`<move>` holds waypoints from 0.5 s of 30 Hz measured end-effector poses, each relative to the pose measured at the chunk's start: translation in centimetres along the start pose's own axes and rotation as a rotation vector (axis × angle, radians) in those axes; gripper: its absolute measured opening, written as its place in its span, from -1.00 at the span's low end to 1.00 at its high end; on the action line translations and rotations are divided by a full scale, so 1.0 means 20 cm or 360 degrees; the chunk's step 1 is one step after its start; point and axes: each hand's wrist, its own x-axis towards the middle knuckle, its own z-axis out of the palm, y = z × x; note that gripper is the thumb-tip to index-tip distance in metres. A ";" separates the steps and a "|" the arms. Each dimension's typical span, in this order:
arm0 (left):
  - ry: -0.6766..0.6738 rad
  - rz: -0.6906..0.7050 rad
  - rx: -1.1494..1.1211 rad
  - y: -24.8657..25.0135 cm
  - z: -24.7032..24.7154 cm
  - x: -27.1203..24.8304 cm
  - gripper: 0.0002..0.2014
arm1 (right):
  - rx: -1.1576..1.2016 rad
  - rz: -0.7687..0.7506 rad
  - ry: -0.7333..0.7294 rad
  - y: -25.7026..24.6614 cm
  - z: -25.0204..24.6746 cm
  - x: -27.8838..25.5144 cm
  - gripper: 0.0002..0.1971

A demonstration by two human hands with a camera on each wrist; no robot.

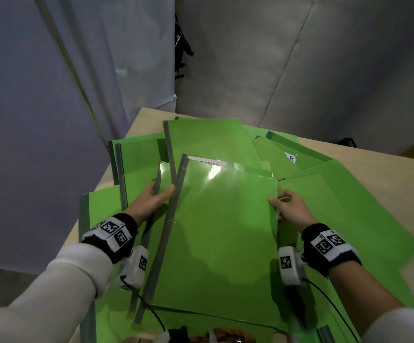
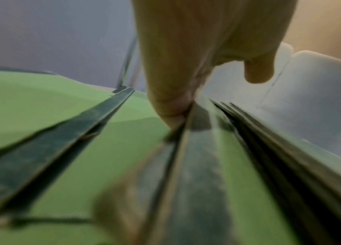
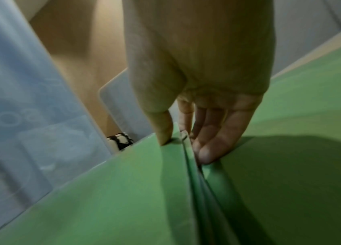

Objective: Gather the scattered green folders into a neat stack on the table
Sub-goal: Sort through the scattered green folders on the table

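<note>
1. Mid-gather: a few thin glossy green plastic folders with grey spine strips (image 1: 215, 231), bunched unevenly at centre of pale wooden table (image 1: 374, 159).
2. Left hand (image 1: 151, 199) clamped on spine edges; right hand (image 1: 290, 209) pinching opposite edge.
3. Still scattered: many flat green folders (image 1: 337, 206) all around, unstacked.

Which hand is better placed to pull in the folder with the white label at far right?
Right, likely. The right hand grips the held stack on that side; the labelled folder lies beyond it. The left hand grips the opposite spine edge.
</note>
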 end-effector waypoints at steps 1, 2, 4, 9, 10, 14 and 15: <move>0.0020 0.0037 0.0001 0.01 0.02 0.00 -0.15 | 0.0018 -0.0024 -0.0025 0.00 0.01 -0.02 -0.54; 0.0036 0.0075 -0.0021 0.01 0.04 -0.01 -0.18 | 0.0047 -0.0049 -0.0036 -0.01 0.01 -0.03 -0.56; 0.0096 0.0112 -0.0083 0.01 0.07 -0.01 -0.22 | 0.0114 -0.0094 -0.0042 -0.02 0.01 -0.08 -0.51; 0.0146 0.0127 -0.0166 0.01 0.05 -0.02 -0.30 | 0.0060 -0.0114 -0.0140 -0.03 0.00 -0.14 -0.39; 0.0107 0.0111 -0.0165 0.01 0.04 -0.02 -0.29 | 0.0117 -0.0111 -0.0129 -0.02 -0.01 -0.14 -0.49; 0.0021 0.0113 -0.0155 0.01 0.01 -0.02 -0.30 | 0.0102 -0.0090 0.0310 0.04 -0.19 -0.02 -0.63; 0.0009 0.0106 -0.0170 0.01 0.01 -0.01 -0.32 | -0.0056 -0.0044 0.0404 0.07 -0.25 0.02 -0.56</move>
